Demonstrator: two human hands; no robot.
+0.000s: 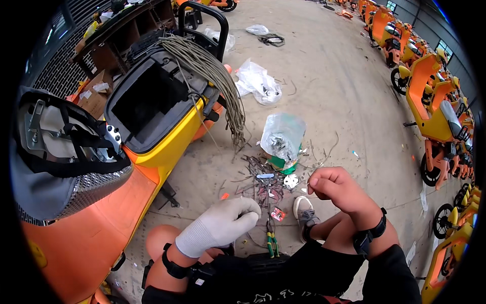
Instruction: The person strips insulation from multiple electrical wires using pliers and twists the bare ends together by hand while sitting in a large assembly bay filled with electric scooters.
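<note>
My left hand, in a white knit glove, is curled closed above the floor, just left of green-and-yellow pliers; whatever it may hold is hidden. My right hand is bare and higher to the right, its fingers bent into a pinch; I cannot make out anything in them. Below and beyond both hands lie scattered cut wires and ties, a white round piece and a clear plastic bag of small bits. At the left stands a yellow-and-orange scooter with an open dark compartment, coiled cable draped over it.
A grey upturned seat rests on the scooter. Beyond are a cluttered dark bench, cardboard and white plastic bags. Rows of orange and yellow scooters line the right side. My shoe is below my right hand.
</note>
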